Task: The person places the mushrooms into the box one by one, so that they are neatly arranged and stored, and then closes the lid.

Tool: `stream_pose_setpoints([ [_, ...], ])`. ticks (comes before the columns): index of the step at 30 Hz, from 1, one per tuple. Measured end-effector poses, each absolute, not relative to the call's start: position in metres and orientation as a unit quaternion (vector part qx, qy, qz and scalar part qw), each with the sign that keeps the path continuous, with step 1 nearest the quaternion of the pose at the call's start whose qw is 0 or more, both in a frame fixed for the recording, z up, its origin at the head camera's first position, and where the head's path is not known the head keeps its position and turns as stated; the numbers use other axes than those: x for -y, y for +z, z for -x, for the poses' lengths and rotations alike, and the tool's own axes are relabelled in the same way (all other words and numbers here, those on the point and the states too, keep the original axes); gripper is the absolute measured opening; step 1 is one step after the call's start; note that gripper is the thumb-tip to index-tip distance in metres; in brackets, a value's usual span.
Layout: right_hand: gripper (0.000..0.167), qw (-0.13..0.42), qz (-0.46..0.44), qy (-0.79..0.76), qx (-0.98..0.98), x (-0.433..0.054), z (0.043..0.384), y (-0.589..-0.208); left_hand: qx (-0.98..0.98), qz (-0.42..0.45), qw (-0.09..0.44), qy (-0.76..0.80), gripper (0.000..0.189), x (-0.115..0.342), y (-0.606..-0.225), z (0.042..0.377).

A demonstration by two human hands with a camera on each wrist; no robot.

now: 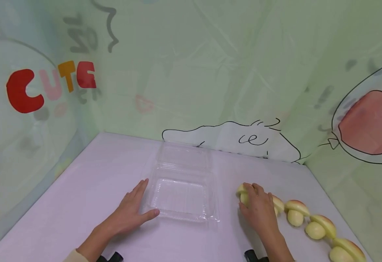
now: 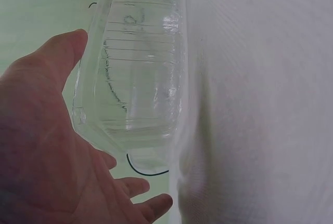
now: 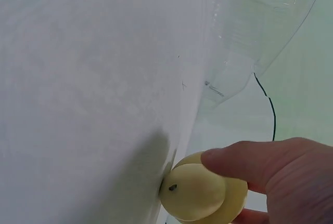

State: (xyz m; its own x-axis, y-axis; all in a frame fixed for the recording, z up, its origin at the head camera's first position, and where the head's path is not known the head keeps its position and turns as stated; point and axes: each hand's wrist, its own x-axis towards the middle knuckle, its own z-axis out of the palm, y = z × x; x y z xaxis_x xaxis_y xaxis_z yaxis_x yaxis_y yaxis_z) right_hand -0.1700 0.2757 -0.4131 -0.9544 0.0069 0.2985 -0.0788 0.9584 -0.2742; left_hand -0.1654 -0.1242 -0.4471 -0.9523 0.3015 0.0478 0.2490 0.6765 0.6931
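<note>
In the head view a clear plastic clamshell box lies open on the table, its lid folded back toward the wall. My left hand is spread at the box's left side, thumb close to the near left corner. The left wrist view has the hand holding nothing beside the clear wall. To the right of the box, my right hand grips a pale yellow toy mushroom from above. In the right wrist view, the thumb presses this mushroom; the far fingers are mostly hidden.
More mushrooms with reddish cap tops curve toward the near right: one partly behind the right hand, then others and a nearest one. Printed green curtains stand along the white table's back and sides.
</note>
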Motion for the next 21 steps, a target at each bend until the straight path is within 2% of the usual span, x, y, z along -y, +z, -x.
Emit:
stream_pose_setpoints([
  [10, 0.057, 0.126, -0.013, 0.147, 0.981, -0.2742, 0.1747, -0.4119, -0.915, -0.148, 0.034, 0.373, 0.107, 0.1238, -0.4461, 0.1644],
  [21, 0.057, 0.150, -0.027, 0.165, 0.974, -0.2788, 0.1775, -0.4170, -0.914, -0.145, 0.034, 0.378, 0.106, 0.1227, -0.4481, 0.1653],
])
